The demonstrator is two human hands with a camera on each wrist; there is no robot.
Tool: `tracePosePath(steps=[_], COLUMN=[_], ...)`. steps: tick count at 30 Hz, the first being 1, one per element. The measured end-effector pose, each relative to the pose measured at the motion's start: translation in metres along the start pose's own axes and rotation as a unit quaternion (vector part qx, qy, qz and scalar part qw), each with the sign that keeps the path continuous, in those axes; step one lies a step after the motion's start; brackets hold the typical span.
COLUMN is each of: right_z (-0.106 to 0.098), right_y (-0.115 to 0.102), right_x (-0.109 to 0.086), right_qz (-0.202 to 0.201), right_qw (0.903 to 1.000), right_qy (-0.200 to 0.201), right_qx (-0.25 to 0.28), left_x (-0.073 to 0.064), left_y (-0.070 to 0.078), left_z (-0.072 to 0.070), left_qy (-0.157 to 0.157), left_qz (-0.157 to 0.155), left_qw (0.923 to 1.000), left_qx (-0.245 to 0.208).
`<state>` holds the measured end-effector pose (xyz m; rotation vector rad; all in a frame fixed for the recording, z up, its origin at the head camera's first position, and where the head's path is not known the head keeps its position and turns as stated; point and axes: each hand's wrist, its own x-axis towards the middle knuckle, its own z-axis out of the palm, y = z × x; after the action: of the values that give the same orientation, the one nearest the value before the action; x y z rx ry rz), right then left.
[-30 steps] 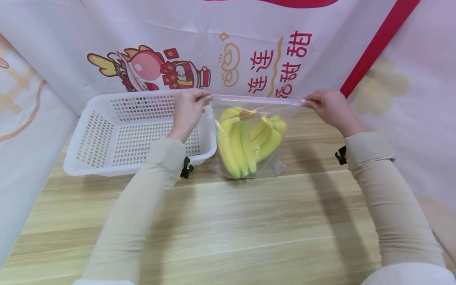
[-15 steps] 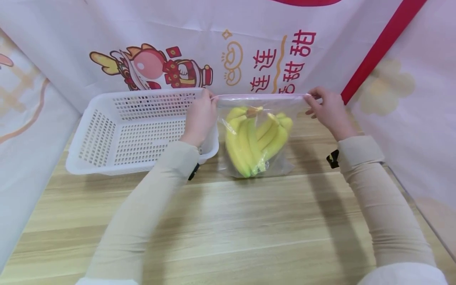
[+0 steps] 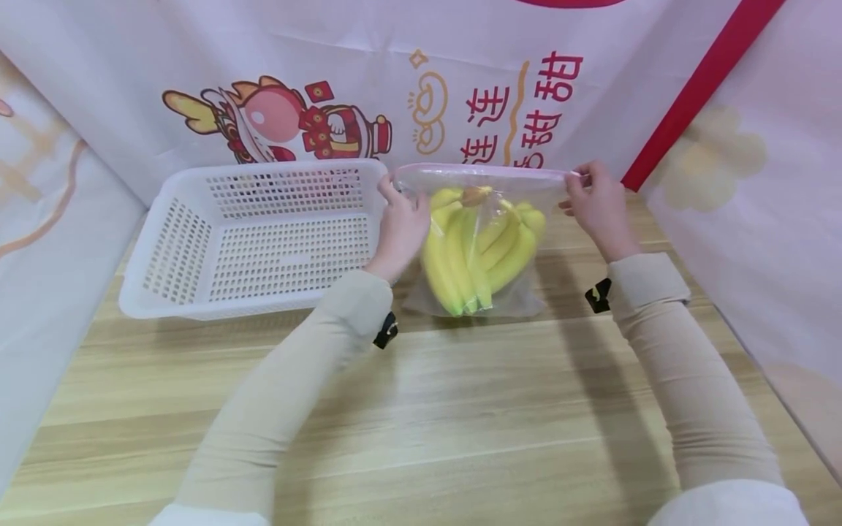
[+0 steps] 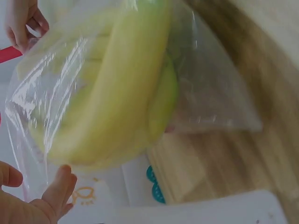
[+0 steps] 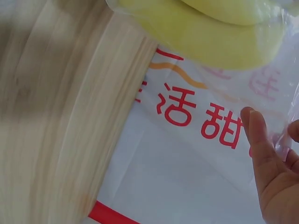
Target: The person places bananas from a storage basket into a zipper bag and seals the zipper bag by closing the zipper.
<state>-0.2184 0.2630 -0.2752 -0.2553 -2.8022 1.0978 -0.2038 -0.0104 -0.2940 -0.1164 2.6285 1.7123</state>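
A clear zip-top plastic bag (image 3: pixel 522 301) with a pink strip along its mouth stands upright on the table. Inside it are yellow bananas (image 3: pixel 454 256) in bunches, stems up. My right hand (image 3: pixel 600 204) pinches the bag's top right corner between thumb and fingers; the right wrist view shows this hand (image 5: pixel 273 172) at the film's edge. At the bag's upper left, my left hand (image 3: pixel 404 230) has thumb and fingers spread apart. In the left wrist view a gap shows between the left thumb and fingers (image 4: pixel 60 189), beside the bag's top edge.
A white perforated plastic basket (image 3: pixel 141 285) stands left of the bag, close to the left hand. Behind the wooden table (image 3: pixel 473 424) hangs a white printed cloth (image 3: pixel 368 44) with a cartoon and red characters.
My left hand has let go of the bag's top left corner and moved right and down along the bag. The right hand keeps its pinch. The bag has shifted slightly right.
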Motion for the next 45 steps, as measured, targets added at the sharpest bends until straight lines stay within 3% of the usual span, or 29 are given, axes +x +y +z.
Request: tracePosePath(steps=[4,7,13,16,20,27,32,37,45], right_z=[0.005,0.010,0.023,0.031,0.046,0.069,0.074,0.078,0.082], right_y=[0.000,0.000,0.006,0.012,0.023,0.032,0.033,0.037,0.040], right_x=[-0.001,-0.001,-0.003,-0.007,-0.012,-0.018,-0.021,-0.022,-0.025], right_qz=[0.015,0.031,0.024,0.018,0.001,-0.049,-0.025,0.000,0.040], right_qw=[0.9997,0.9986,0.9954,0.9948,0.9955,0.9934,0.9929,0.9923,0.9851], right_qy=[-0.002,-0.010,0.002,-0.006,-0.056,-0.101,-0.116,-0.124,-0.165], right_qx=[0.021,0.042,0.092,0.100,0.077,0.020,0.006,0.002,0.026], left_x=[-0.002,-0.005,-0.008,-0.008,-0.005,-0.001,-0.002,-0.004,-0.006], left_y=[-0.006,-0.010,-0.016,-0.018,-0.021,-0.030,-0.033,-0.037,-0.048], left_z=[0.009,0.015,0.025,0.027,0.030,0.038,0.043,0.048,0.050], left_qy=[0.001,0.000,-0.047,-0.075,-0.090,-0.079,-0.069,-0.066,-0.091], left_qz=[-0.024,-0.021,0.022,0.019,0.017,0.030,0.023,-0.004,-0.041], left_qw=[0.9992,0.9994,0.9967,0.9924,0.9894,0.9926,0.9941,0.9928,0.9922], left_qx=[-0.032,-0.027,0.062,0.096,0.113,0.087,0.081,0.100,0.074])
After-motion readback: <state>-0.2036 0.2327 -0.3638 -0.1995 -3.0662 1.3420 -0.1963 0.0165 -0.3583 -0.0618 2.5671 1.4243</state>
